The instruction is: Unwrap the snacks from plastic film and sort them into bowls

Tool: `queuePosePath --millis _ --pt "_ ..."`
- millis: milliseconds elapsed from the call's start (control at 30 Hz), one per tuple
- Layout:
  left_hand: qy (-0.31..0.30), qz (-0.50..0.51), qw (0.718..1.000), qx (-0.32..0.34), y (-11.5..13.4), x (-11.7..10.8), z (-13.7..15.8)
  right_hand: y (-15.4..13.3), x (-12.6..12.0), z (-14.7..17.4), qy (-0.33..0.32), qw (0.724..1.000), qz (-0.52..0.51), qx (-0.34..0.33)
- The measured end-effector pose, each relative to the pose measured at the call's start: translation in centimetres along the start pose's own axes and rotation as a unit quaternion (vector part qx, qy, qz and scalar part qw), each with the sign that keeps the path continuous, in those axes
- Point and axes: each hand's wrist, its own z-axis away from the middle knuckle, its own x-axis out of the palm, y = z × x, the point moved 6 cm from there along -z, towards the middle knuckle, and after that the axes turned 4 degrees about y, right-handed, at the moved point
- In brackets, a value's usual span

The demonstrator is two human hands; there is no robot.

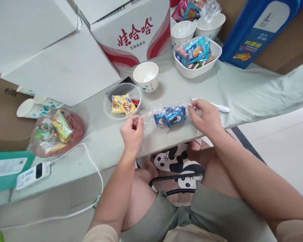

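Observation:
A clear plastic bag or wrap (pixel 151 112) stretches sideways between my two hands, over the front of the covered table. Blue snack packets (pixel 170 116) lie inside or under it; which one I cannot tell. My left hand (pixel 132 132) pinches the left end of the plastic, fingers closed. My right hand (pixel 205 116) grips the other end between thumb and fingers. Just behind my left hand stands a round clear bowl (pixel 105 102) with yellow snack packets (pixel 123 103) and something red. Beyond my right hand lies a white-handled utensil (pixel 223 108), partly hidden.
A paper cup (pixel 147 79) stands behind the plastic. A white basin (pixel 195 72) of snacks and more cups are at the back right, near a blue jug (pixel 255 33). Left are a wrapped snack bowl (pixel 77 129), a power strip (pixel 32 174) and its cable (pixel 98 171). Boxes line the back.

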Motion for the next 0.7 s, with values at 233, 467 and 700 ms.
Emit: queuePosePath --millis 233,467,700 --pt "0.016 0.068 0.997 -0.036 -0.6 0.5 -0.5 2.5 -1.3 0.0 0.089 0.982 -0.115 0.118" --pt "0.043 0.132 0.988 -0.073 -2.0 1.2 -1.0 2.9 -2.1 -0.1 0.113 0.979 -0.147 0.087" --pt "0.074 0.115 0.987 0.079 2.1 1.5 -0.3 0.7 -0.3 0.1 -0.091 0.99 -0.084 -0.074"
